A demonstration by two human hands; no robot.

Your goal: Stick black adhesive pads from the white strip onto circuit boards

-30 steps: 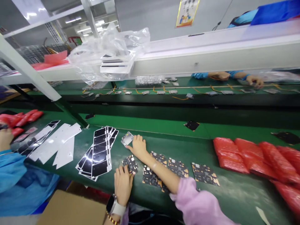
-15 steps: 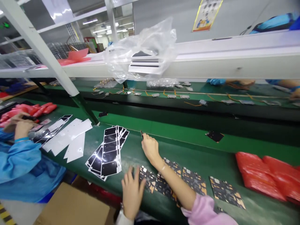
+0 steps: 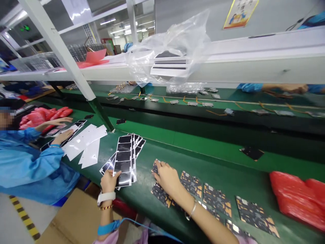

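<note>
My left hand (image 3: pixel 109 181), with a white watch on its wrist, lies at the near edge of a fanned stack of black sheets on white backing (image 3: pixel 124 159), fingers on the sheets. My right hand (image 3: pixel 169 179) rests on a dark printed circuit board with gold patches (image 3: pixel 160 193). Several similar boards (image 3: pixel 217 200) lie in a row to its right on the green workbench belt (image 3: pixel 198 162). Whether my left hand grips the sheets is hard to see.
A co-worker in a blue gown (image 3: pixel 30 162) has both hands near white sheets (image 3: pixel 85 145). Red plastic bags (image 3: pixel 294 200) lie at right. A cardboard box (image 3: pixel 73 220) sits below the bench edge. Behind, a second belt carries small modules (image 3: pixel 192 103).
My left hand has moved from the boards to the black sheets. My right hand has come back from the far side onto the boards. The view has turned slightly.
</note>
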